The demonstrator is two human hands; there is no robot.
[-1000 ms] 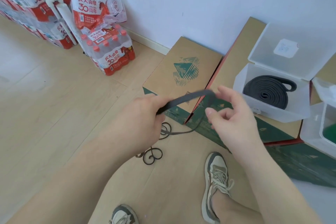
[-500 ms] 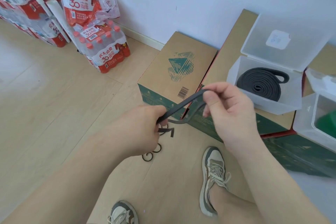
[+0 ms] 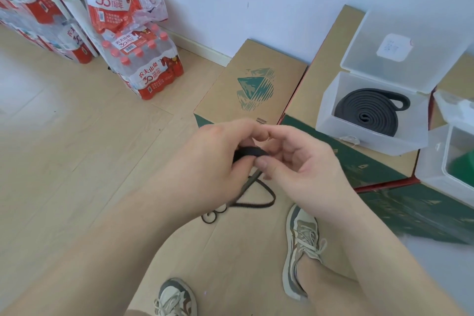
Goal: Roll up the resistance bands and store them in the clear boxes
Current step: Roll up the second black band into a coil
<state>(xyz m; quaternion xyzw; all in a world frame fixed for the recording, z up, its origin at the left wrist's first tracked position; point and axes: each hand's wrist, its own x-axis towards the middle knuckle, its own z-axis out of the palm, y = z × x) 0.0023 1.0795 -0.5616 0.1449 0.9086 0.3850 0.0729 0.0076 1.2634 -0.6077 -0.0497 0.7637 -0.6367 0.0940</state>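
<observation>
Both hands, left (image 3: 218, 159) and right (image 3: 295, 169), are pinched on the start of a tiny coil in a thin dark band (image 3: 250, 152), and most of it hangs loose down to the floor, so this roll has barely begun. Further back one clear box (image 3: 372, 136) already holds a rolled band (image 3: 366, 111), and the box (image 3: 441, 169) beside it has something green in it, can't tell what.

Two hands (image 3: 218, 161) (image 3: 302, 169), two shoes (image 3: 177, 299) (image 3: 302, 246), two dark bands (image 3: 250, 152) (image 3: 369, 113), two clear boxes (image 3: 333, 120) (image 3: 433, 172) at right, several cardboard cartons (image 3: 230, 95) and several bottled-water packs (image 3: 151, 69) at far left.
</observation>
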